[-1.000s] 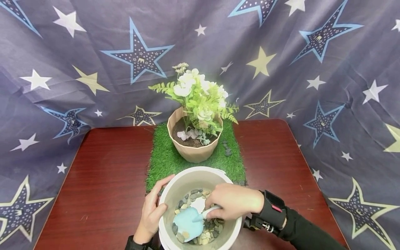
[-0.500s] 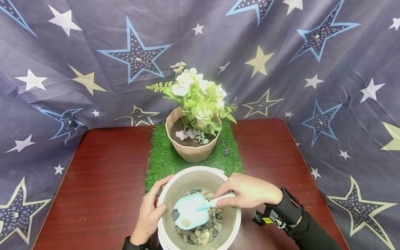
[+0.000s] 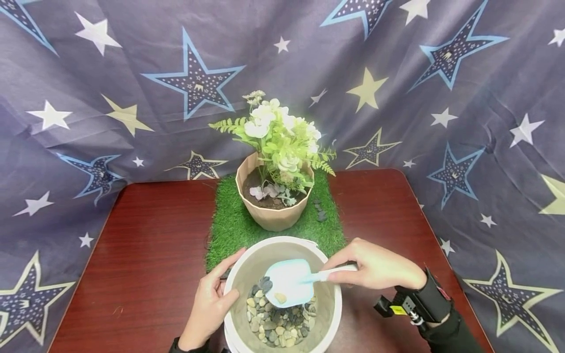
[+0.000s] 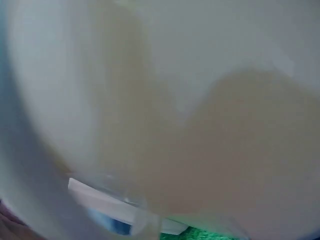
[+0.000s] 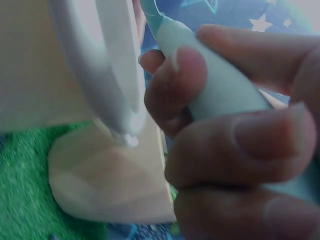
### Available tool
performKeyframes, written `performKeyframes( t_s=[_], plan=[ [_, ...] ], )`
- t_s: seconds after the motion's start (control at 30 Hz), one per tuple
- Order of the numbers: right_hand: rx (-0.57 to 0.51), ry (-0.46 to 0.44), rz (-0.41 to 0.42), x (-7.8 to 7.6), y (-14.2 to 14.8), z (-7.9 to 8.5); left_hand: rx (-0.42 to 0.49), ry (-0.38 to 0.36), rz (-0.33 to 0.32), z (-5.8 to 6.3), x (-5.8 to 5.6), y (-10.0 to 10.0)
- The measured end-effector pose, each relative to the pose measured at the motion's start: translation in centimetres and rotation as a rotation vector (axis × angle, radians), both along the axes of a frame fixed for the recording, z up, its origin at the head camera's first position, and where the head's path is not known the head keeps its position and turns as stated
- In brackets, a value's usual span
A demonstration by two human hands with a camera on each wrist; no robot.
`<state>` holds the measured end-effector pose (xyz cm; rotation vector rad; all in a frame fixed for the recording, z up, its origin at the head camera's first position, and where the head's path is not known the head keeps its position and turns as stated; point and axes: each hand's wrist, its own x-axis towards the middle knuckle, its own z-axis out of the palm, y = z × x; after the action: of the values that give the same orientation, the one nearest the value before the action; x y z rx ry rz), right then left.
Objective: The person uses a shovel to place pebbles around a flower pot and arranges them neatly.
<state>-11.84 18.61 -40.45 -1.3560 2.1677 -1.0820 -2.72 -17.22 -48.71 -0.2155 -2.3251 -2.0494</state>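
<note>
A white bucket [image 3: 333, 318] stands at the table's front, with grey and tan pebbles [image 3: 282, 329] over its bottom. My left hand [image 3: 211, 303] holds the bucket's left side, thumb at the rim and fingers along the outside. Above the pebbles is a pale blue garden trowel [image 3: 289, 279], its blade within the bucket's opening. Several stones lie at the blade's left edge. My right hand [image 3: 372, 264] grips the trowel's white handle near the right rim. In the right wrist view, fingers curl round that handle [image 5: 220, 80]. The left wrist view is mostly filled by a pale blur.
Behind the bucket, a beige pot [image 3: 275, 218] of white flowers and green leaves [image 3: 287, 142] stands on an artificial grass mat [image 3: 225, 225]. A few dark stones [image 3: 321, 214] lie on the mat. The reddish wooden table [image 3: 154, 255] backs onto a star-patterned cloth [image 3: 282, 63].
My right hand has drawn the trowel up and to the right, off the pebbles, carrying several stones on its blade. The left hand keeps its hold on the bucket.
</note>
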Motion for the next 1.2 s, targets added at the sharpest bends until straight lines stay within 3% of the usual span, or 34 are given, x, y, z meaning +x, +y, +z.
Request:
performKeyframes(
  t_s=[0.1, 0.23, 0.47, 0.57, 0.7, 0.97, 1.2],
  plan=[
    [-0.025, 0.006, -0.032, 0.0, 1.1, 0.3, 0.005, -0.014, 0.001, 0.1, 0.3, -0.3],
    [-0.028, 0.009, -0.104, 0.1, 3.2, 0.3, -0.028, 0.052, 0.029, -0.4, 0.7, -0.9],
    [0.035, -0.124, -0.313, 0.1, 7.0, -0.3, 0.004, 0.217, 0.054, -1.4, 1.4, -2.7],
    [0.075, -0.180, -0.395, 0.0, 8.1, -1.1, 0.014, 0.246, 0.053, -1.4, 1.8, -3.7],
    [0.113, -0.217, -0.472, -0.2, 8.9, -2.3, 0.021, 0.216, 0.085, -1.2, 2.5, -4.9],
    [0.128, -0.159, -0.566, -0.7, 9.8, -4.9, -0.027, 0.157, 0.121, -0.7, 3.7, -7.7],
    [0.104, -0.298, -0.604, -0.9, 9.8, -7.6, -0.087, 0.056, 0.257, -0.2, 4.5, -9.6]
  ],
)
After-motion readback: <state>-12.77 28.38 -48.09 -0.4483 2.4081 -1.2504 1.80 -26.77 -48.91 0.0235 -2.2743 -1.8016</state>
